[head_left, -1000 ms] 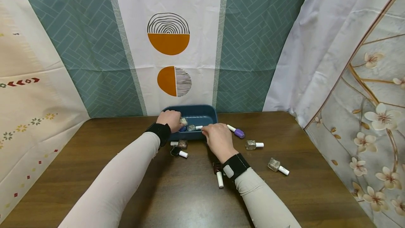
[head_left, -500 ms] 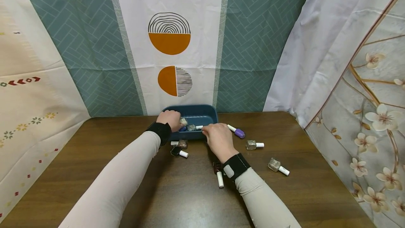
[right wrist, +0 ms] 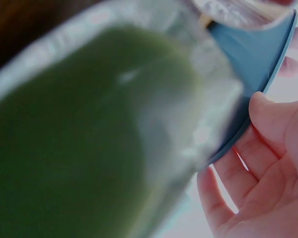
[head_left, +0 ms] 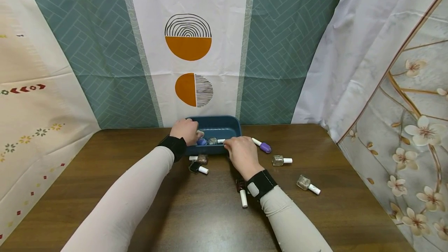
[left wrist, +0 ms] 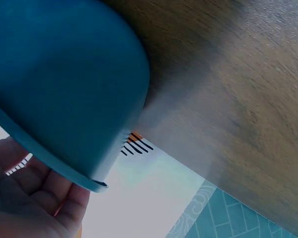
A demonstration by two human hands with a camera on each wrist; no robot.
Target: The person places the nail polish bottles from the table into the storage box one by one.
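A blue rectangular bin stands at the table's back edge with small nail polish bottles inside, among them a blue bottle and a glittery bottle with a white cap. My left hand reaches over the bin's left end, fingers curled. In the left wrist view its fingers bend behind the rim, tips hidden; I cannot tell whether they hold a bottle or the rim. At the near right corner my right hand grips the bin's rim, thumb and fingers on it in the right wrist view.
In front of the bin lie a brownish glitter bottle and a black bottle. A dark bottle with a white cap lies beside my right wrist. Farther right are a purple bottle and two glittery bottles. Curtains hang behind.
My left hand has shifted slightly left and up, exposing more of the blue bottle; the pale bottle by its fingers is now mostly covered. My right hand and the bin stay put.
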